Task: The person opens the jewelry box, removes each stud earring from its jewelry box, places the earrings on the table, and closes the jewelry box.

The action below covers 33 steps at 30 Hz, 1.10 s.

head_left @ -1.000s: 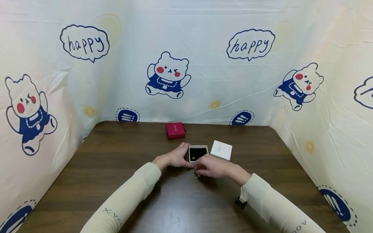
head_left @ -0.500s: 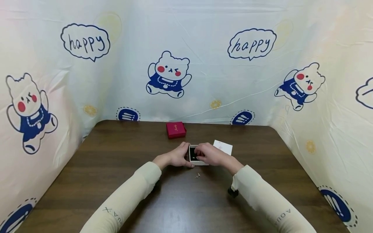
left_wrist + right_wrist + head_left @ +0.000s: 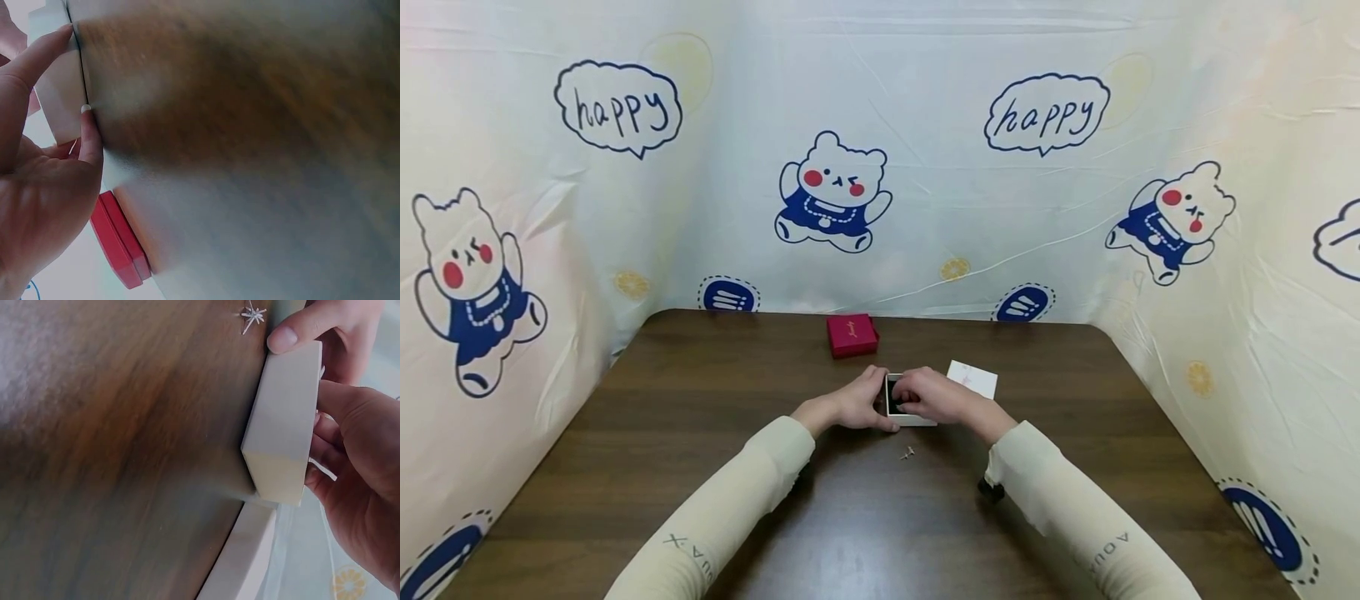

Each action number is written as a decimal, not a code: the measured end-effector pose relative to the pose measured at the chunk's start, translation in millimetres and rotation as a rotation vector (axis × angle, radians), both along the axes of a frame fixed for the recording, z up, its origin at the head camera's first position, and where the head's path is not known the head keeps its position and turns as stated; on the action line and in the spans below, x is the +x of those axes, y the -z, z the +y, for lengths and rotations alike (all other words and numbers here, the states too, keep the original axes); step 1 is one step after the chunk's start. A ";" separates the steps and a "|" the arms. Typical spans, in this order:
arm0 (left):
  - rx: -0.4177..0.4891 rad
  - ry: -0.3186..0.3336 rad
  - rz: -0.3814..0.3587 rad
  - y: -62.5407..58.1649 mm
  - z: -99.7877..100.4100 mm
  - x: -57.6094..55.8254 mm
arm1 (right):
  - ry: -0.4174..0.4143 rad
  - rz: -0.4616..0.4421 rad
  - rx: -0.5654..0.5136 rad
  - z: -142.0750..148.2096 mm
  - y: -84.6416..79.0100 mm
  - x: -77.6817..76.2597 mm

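A small open white jewellery box [image 3: 917, 421] with a black lining stands on the table, partly covered by my right hand. My left hand [image 3: 852, 402] holds it by its left side, thumb at the near corner; in the left wrist view a thumb and fingertip touch the box wall [image 3: 61, 87]. The curled fingers of my right hand [image 3: 936, 395] reach into the box from above, and their tips are hidden behind its wall in the right wrist view. I cannot tell whether they pinch anything. A silver star-shaped earring [image 3: 253, 315] lies on the table just in front of the box.
A red box [image 3: 852, 335] sits farther back, slightly left of the white one. The white lid [image 3: 973, 380] lies right of the box, partly behind my right hand. Brown wooden tabletop [image 3: 737, 358] surrounds them, with a printed curtain [image 3: 917, 108] behind.
My right hand has left the earring on the table and moved up and back into the box. The small star piece seen inside earlier is now covered. My left hand stays put.
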<state>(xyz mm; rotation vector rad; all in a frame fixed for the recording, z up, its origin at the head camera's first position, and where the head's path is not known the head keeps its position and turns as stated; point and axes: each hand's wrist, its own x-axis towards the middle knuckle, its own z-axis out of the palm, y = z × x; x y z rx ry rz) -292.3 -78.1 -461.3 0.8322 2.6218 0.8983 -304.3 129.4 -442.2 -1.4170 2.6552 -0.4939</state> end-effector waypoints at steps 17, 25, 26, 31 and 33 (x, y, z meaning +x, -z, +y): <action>0.003 -0.002 -0.003 2.1 1.2 0.5 | 0.032 -0.019 0.086 -2.0 1.4 2.7; -0.002 -0.003 -0.015 -0.8 1.8 -0.5 | 0.087 0.017 0.061 8.1 -16.7 12.1; -0.001 -0.002 -0.017 -1.1 1.7 -0.6 | 0.088 0.018 0.054 9.1 -19.6 14.1; 0.000 -0.002 -0.011 0.2 0.5 -2.6 | 0.054 0.000 0.048 10.8 -28.7 28.8; -0.001 -0.003 -0.008 1.9 0.9 -3.4 | 0.030 0.000 0.064 11.2 -27.7 35.8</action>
